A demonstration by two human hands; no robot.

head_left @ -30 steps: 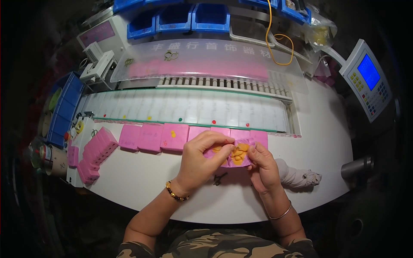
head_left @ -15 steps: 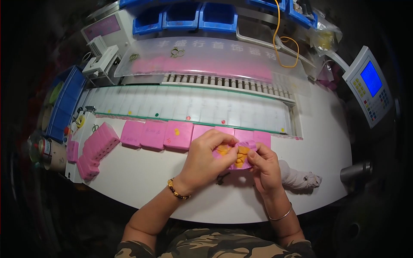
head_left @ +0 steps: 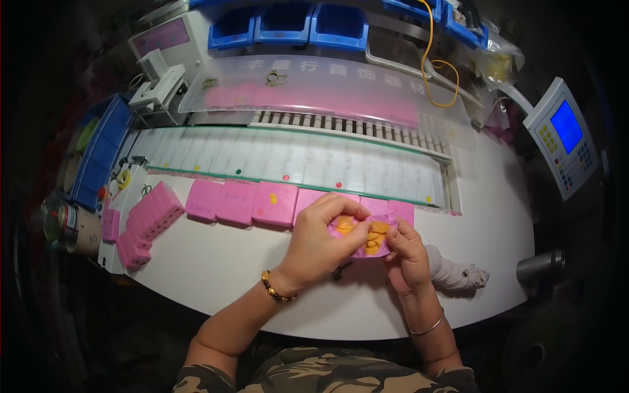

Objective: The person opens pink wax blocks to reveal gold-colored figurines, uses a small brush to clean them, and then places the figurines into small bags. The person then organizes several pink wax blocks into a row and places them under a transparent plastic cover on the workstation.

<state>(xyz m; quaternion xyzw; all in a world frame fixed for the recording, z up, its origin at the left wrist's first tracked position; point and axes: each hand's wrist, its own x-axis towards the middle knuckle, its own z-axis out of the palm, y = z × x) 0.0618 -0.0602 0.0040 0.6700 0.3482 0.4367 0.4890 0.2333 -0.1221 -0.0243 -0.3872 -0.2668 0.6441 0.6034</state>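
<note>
My left hand (head_left: 319, 232) is closed in a pinch, with its fingertips at the upper left of an opened pink rubber mould (head_left: 384, 219). Gripping the mould's right edge is my right hand (head_left: 409, 254), its thumb lying on top. Orange wax-like pieces (head_left: 375, 237) show in the spread mould, between the two hands. Part of the mould is hidden behind my left fingers, and I cannot make out whether they also pinch an orange piece. Both hands are above the white table (head_left: 262, 259), in front of a row of pink mould blocks (head_left: 275, 204).
A stack of pink moulds (head_left: 154, 209) lies at the left, near a blue bin (head_left: 98, 154). Behind the row runs a long glass-topped channel (head_left: 282, 154). A rolled grey cloth (head_left: 458, 272) lies right of my hands, near a control panel (head_left: 563, 137) with a blue screen.
The whole view has shifted slightly. My hands stay on the mould, and its orange contents show a little more openly between my fingers.
</note>
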